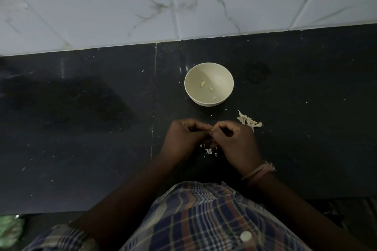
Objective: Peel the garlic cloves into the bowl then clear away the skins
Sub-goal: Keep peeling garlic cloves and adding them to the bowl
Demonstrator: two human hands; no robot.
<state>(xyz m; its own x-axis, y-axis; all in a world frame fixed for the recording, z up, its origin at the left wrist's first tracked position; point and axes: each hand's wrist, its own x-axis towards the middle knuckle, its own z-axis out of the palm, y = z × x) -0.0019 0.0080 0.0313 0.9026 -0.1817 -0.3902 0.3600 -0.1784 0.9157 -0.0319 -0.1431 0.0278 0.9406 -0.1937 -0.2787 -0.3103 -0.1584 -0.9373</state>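
Head cam: both hands meet mid-counter, left hand (184, 134) and right hand (234, 138) pinching one tiny garlic clove (212, 129) between curled fingertips. The bowl (209, 87) sits straight ahead, slightly closer to the right hand. Skins (249, 122) lie just right.

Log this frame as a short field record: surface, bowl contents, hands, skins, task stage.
surface: dark countertop below a white tiled wall
bowl: cream bowl holding three peeled cloves
hands: left hand and right hand pinch a small clove between them
skins: pile of skins right of hands; scraps beneath hands
stage: peeling underway, skins not cleared
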